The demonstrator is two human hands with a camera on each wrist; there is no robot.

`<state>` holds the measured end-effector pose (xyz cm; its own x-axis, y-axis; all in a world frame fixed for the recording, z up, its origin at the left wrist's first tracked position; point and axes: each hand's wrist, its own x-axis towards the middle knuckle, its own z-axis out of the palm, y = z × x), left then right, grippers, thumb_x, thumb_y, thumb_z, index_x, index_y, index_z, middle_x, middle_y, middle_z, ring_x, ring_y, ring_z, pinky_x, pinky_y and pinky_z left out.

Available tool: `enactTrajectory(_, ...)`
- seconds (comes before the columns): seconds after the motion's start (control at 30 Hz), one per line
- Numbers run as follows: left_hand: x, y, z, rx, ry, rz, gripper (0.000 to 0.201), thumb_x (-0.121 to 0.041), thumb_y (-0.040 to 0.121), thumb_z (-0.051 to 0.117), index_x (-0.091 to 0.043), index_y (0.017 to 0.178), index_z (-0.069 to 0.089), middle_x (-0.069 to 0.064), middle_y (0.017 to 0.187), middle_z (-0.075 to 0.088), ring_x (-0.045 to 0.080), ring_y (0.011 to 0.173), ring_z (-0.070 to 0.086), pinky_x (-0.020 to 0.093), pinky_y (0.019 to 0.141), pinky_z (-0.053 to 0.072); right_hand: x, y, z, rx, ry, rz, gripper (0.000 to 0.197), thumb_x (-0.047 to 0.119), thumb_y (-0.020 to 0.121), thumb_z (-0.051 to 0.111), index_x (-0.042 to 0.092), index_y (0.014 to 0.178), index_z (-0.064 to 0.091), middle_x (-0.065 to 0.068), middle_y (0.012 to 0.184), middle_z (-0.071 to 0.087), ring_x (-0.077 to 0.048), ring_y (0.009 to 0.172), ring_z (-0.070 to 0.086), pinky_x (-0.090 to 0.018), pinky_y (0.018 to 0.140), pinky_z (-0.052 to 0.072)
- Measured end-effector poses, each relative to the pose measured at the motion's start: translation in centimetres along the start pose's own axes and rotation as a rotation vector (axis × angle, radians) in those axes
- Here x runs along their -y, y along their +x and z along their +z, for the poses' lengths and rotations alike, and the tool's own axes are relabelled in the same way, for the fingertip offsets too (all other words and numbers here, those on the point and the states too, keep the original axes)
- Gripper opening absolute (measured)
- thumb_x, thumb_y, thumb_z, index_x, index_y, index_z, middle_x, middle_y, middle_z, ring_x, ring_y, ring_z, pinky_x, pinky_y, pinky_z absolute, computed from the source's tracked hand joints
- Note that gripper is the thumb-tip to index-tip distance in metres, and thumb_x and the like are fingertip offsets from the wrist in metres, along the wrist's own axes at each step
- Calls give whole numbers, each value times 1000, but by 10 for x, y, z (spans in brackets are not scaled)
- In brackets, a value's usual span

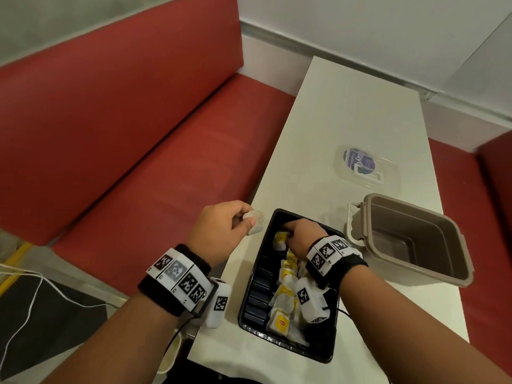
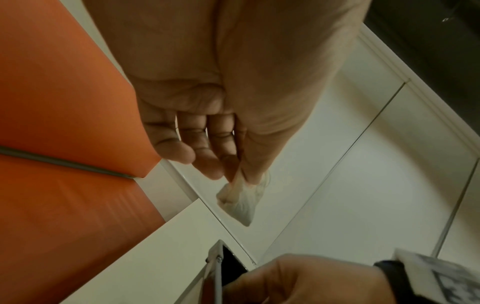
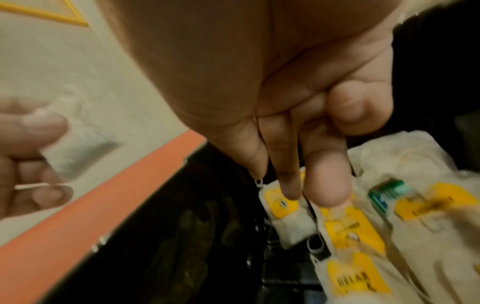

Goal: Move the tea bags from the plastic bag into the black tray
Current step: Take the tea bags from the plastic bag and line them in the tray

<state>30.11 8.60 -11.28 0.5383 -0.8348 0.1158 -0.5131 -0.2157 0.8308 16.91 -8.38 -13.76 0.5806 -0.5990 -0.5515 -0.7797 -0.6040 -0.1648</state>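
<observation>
Over the tray's far end: right hand, fingers down on a yellow-tagged tea bag, pinch not clear
Beside the tray, left of it: left hand pinching a crumpled whitish bag
Relation: the whitish bag hangs just left of the tray's far rim; the left hand is nearer it
Tea bags: about ten in the tray, heaped, uncountable exactly
Surface: one tray, one beige tub, one clear lid

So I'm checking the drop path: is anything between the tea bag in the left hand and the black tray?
Nothing visible blocks it. The left hand pinches a tea bag just beside the black tray rim. The right hand is inside the tray's far end, touching tea bags there.
</observation>
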Motion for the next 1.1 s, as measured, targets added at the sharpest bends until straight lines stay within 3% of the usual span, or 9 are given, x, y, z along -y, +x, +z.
enactTrajectory(0.1, -7, 6, 5, 23, -8, 8, 10, -22, 85, 73, -23, 95, 71, -8, 74, 67, 10, 67, 62, 27, 67, 53, -4, -15, -18, -63, 83, -62, 37, 16, 90, 55, 25, 126, 65, -3, 124, 67, -22, 105, 66, -33, 94, 53)
enactTrajectory(0.2, -15, 14, 13, 29, -43, 8, 20, -21, 79, 79, -24, 94, 66, -5, 73, 66, 9, 64, 60, 26, 67, 53, -3, -41, -41, -121, 396, -236, 28, 20, 88, 68, 18, 116, 68, 1, 97, 74, -11, 63, 63, -31, 72, 57)
enactTrajectory(0.3, -23, 20, 22, 58, -60, 24, 29, -27, 77, 82, -26, 94, 58, -5, 71, 68, 9, 63, 60, 22, 63, 51, 1, -64, -56, -155, 580, -372, 19, 22, 83, 76, 17, 102, 73, 4, 81, 72, -5, 50, 57, -23, 54, 52)
enactTrajectory(0.4, -30, 22, 29, 84, -71, 46, 31, -33, 77, 82, -27, 92, 55, -6, 72, 71, 8, 64, 61, 18, 60, 48, -1, -62, -57, -272, 448, -349, 5, 26, 84, 74, 22, 86, 75, 8, 76, 71, 3, 52, 56, -22, 61, 48)
enactTrajectory(0.5, -24, 21, 32, 88, -6, -23, 28, -36, 77, 81, -27, 93, 60, -12, 81, 70, 4, 66, 60, 18, 63, 49, -8, -54, -49, -304, 370, -278, 3, 24, 86, 70, 24, 86, 72, 7, 79, 68, 0, 60, 56, -24, 68, 47)
enactTrajectory(0.63, -1, 17, 33, 211, 217, -165, 29, -44, 82, 73, -28, 103, 63, -14, 94, 66, 6, 81, 60, 25, 74, 48, -6, -40, -30, -159, 221, -174, 14, 24, 88, 67, 20, 100, 73, 1, 93, 70, -16, 86, 64, -28, 82, 51)
enactTrajectory(0.77, 9, 14, 35, 308, 249, -245, 31, -44, 83, 72, -25, 107, 65, -12, 86, 70, 8, 87, 63, 27, 77, 50, 5, -17, -12, -30, 33, -112, 20, 19, 88, 64, 20, 106, 72, -2, 105, 71, -22, 98, 67, -29, 86, 52)
enactTrajectory(1.0, 8, 15, 30, 380, 268, -276, 28, -42, 81, 74, -25, 104, 71, -8, 94, 71, 12, 89, 66, 33, 85, 54, 16, 18, 4, 123, -153, 59, 32, 18, 85, 65, 15, 117, 67, -7, 111, 69, -27, 101, 66, -34, 86, 55)
enactTrajectory(1.1, 8, 16, 28, 387, 266, -280, 28, -41, 80, 76, -25, 103, 71, -6, 96, 71, 12, 88, 66, 33, 84, 54, 17, 21, 5, 76, -175, 90, 23, 17, 85, 63, 13, 107, 68, -3, 85, 65, -26, 82, 64, -33, 73, 52)
